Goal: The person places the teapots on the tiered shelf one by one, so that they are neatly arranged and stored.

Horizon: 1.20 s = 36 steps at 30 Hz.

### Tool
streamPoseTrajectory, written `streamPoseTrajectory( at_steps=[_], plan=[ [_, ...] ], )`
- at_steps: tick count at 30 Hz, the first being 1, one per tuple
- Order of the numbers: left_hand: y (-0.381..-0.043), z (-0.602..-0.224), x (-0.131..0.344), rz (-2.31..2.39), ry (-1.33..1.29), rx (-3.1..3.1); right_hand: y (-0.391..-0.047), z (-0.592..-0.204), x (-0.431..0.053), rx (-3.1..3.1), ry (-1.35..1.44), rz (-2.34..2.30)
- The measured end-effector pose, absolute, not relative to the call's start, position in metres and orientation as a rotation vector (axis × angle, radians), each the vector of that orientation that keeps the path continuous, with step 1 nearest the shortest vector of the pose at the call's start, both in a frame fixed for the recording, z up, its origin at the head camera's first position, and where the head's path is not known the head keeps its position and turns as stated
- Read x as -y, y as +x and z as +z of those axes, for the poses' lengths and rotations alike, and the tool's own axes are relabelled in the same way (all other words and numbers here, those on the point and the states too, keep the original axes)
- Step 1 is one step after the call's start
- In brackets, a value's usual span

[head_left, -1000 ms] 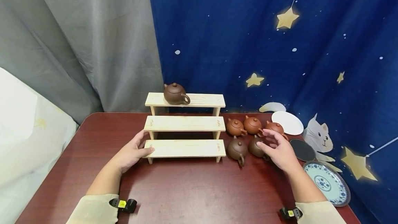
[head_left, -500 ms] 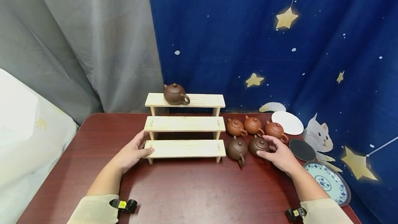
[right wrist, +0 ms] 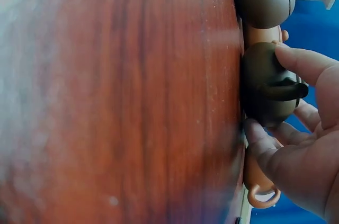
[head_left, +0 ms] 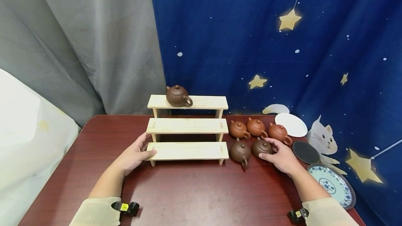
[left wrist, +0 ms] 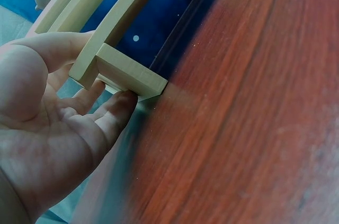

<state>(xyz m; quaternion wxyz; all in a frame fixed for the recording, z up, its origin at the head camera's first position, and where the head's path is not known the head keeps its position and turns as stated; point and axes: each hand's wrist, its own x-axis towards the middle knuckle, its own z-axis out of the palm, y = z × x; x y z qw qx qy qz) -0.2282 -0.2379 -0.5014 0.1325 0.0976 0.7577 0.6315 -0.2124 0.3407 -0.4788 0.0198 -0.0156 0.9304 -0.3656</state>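
Counting one up, likely five to go: brown teapot [head_left: 177, 96] atop the rack [head_left: 187, 126], right hand [head_left: 284, 158] gripping a dark pot [head_left: 261, 148] with fingers part-spread beside four other pots [head_left: 255, 127] on the table [head_left: 188, 191], left hand [head_left: 133, 156] clasping the rack's left end.

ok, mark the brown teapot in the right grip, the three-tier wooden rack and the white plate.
Brown teapot [right wrist: 261, 70], right wrist view: side of the body.
Wooden rack [head_left: 187, 125], head view: bare middle board.
White plate [head_left: 291, 125], head view: bare face.
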Motion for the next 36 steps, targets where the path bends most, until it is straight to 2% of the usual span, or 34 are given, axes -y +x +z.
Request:
streamPoseTrajectory(
  at_steps=[9, 18, 29, 36],
  plan=[
    [-0.228, -0.5, 0.238, 1.828, 0.294, -2.209, -0.213, -0.44, -0.333, -2.928, -0.095, -1.229],
    [-0.228, -0.499, 0.238, 1.797, 0.296, -2.25, -0.222, -0.393, -0.297, -2.904, -0.244, -1.335],
    [-0.228, -0.499, 0.238, 1.79, 0.294, -2.257, -0.25, -0.349, -0.241, -2.823, -0.427, -1.43],
    [-0.228, -0.5, 0.239, 1.793, 0.293, -2.251, -0.271, -0.33, -0.21, -2.805, -0.448, -1.412]
  ],
)
